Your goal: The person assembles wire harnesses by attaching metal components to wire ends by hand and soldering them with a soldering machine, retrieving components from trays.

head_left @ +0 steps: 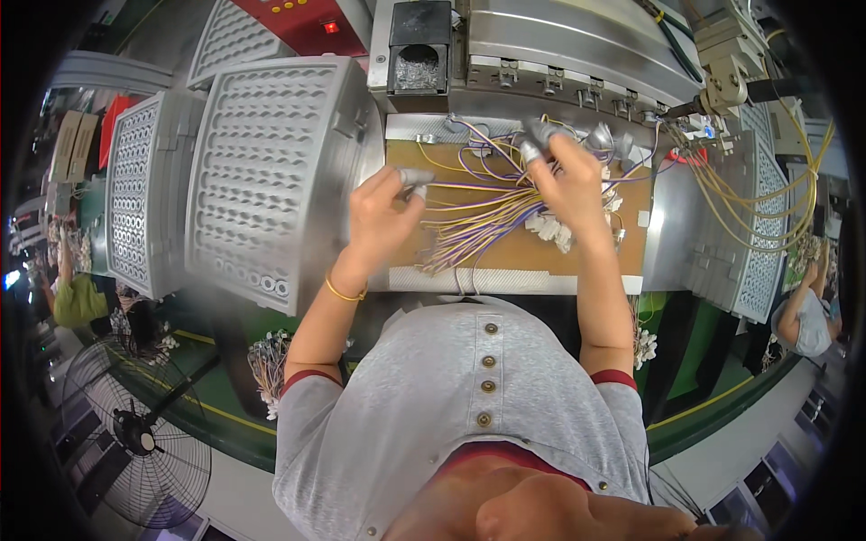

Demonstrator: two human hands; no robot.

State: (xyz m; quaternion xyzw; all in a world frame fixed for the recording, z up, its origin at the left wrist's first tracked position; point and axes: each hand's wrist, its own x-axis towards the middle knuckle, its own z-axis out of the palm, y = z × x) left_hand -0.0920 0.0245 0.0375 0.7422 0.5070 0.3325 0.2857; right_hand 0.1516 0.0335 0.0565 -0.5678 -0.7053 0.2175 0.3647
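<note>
Trays [253,171] in pale grey, their faces set with rows of round openings, stood farthest left, the larger one near the left hand [383,212]. That forearm came up from the lower edge, leaning slightly right, with a gold-coloured bracelet [345,288] at the wrist; the hand was over the left side of a brown board [586,263]. Its thumb and forefinger, both in pale tip covers, reached right and lay close together, just beside the end of one strand of the wires [478,227] — whether they pinched it, I could not tell.

The wires, purple, yellow and white, lay across the middle of the board between and below the two hands, their loose ends fanned toward the lower left. White connectors [546,227] sat at their right, below the right hand [570,176].

The right forearm rose almost straight, the hand bent leftward above the bundle. Thumb and forefinger, also covered, pointed up and left, a gap showing behind the tips — the blur there hid whether they met on a wire. Yellow cables [783,236] hung in loops farther right.
</note>
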